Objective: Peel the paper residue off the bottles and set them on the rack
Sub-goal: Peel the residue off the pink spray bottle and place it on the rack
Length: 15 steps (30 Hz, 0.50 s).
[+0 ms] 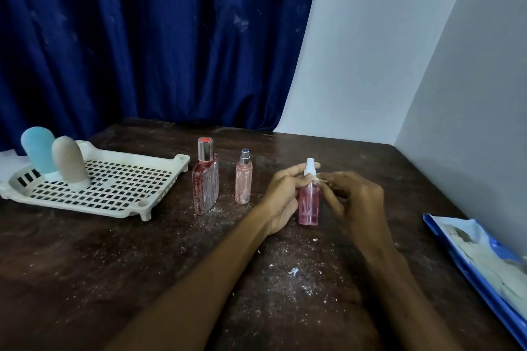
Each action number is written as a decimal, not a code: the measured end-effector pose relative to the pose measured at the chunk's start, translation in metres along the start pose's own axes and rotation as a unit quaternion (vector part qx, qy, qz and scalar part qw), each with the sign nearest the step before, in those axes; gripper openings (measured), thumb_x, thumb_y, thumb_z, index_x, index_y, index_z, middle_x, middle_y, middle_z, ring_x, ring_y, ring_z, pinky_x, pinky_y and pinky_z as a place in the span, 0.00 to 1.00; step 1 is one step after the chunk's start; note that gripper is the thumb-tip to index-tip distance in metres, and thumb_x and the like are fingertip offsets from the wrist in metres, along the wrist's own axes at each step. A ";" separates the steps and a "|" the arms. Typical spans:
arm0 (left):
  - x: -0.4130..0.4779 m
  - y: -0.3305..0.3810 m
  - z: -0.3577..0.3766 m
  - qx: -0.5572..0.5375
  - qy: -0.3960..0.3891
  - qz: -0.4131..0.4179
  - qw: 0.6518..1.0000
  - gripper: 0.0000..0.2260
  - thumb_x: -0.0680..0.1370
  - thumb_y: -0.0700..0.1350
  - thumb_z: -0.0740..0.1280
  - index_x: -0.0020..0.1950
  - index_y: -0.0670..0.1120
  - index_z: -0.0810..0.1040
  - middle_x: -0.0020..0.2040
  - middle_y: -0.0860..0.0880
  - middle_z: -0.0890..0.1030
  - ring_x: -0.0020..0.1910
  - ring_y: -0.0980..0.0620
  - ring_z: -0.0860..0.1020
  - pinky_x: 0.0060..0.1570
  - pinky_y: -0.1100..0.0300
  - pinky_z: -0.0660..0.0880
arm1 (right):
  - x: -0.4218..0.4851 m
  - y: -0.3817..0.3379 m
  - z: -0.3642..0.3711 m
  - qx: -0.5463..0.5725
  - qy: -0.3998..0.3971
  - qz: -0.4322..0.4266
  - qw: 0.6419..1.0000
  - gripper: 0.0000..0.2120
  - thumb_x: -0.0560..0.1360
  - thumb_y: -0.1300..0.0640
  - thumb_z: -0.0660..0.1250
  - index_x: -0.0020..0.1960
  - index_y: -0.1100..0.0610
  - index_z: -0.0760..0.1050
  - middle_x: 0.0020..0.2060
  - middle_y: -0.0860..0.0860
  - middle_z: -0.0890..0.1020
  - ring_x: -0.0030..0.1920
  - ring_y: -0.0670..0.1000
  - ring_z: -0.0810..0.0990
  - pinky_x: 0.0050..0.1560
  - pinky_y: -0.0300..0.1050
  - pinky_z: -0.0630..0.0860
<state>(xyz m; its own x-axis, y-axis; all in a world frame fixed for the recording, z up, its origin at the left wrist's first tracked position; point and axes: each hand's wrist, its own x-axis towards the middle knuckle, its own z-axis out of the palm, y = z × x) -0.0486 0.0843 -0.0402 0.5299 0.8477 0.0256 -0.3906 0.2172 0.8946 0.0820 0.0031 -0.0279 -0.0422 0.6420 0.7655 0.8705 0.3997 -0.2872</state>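
Near the tabletop's left edge, the rack [114,179] holds two tubes; mid-table, the left hand [281,199] grips the pink spray bottle [308,202] while the right hand [356,202] pinches a paper strip [320,178]; peeling step, next pull it free

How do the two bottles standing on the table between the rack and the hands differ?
The red bottle is wider, flat-sided, taller and darker, with a red-topped silver cap; the pale pink bottle is slim, round and uncapped, its sprayer bare. Both stand upright, apart, off the rack.
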 end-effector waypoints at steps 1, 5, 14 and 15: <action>0.000 -0.001 0.001 0.003 0.001 0.000 1.000 0.15 0.82 0.33 0.57 0.67 0.39 0.75 0.56 0.40 0.82 0.49 0.51 0.80 0.55 0.58 0.76 | 0.001 0.001 0.000 0.000 0.003 -0.002 1.000 0.11 0.71 0.64 0.75 0.53 0.60 0.84 0.47 0.55 0.85 0.45 0.48 0.84 0.46 0.40 0.82; -0.001 -0.003 0.005 0.016 0.017 0.016 1.000 0.13 0.83 0.40 0.60 0.66 0.39 0.75 0.57 0.41 0.83 0.53 0.49 0.82 0.59 0.54 0.77 | -0.002 0.002 0.001 0.009 -0.013 -0.020 1.000 0.12 0.71 0.66 0.75 0.53 0.59 0.84 0.47 0.52 0.86 0.45 0.46 0.83 0.48 0.39 0.81; 0.003 -0.005 0.001 -0.007 0.053 0.019 0.998 0.10 0.85 0.41 0.56 0.59 0.40 0.75 0.57 0.39 0.83 0.56 0.45 0.83 0.64 0.48 0.74 | -0.008 -0.003 -0.007 0.071 -0.130 0.012 0.989 0.07 0.68 0.61 0.75 0.44 0.52 0.86 0.38 0.42 0.84 0.36 0.41 0.81 0.37 0.37 0.78; 0.003 -0.004 0.001 -0.009 0.051 0.017 0.999 0.10 0.85 0.41 0.56 0.59 0.40 0.75 0.57 0.40 0.83 0.56 0.45 0.83 0.64 0.47 0.74 | -0.008 -0.004 -0.007 0.068 -0.129 0.013 0.989 0.07 0.68 0.61 0.76 0.44 0.52 0.86 0.38 0.43 0.84 0.35 0.41 0.81 0.37 0.36 0.78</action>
<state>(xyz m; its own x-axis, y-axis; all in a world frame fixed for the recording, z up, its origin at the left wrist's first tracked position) -0.0444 0.0858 -0.0435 0.4367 0.8996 0.0097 -0.4214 0.1950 0.8857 0.0826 -0.0083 -0.0292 -0.1592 0.7919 0.5895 0.7999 0.4534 -0.3931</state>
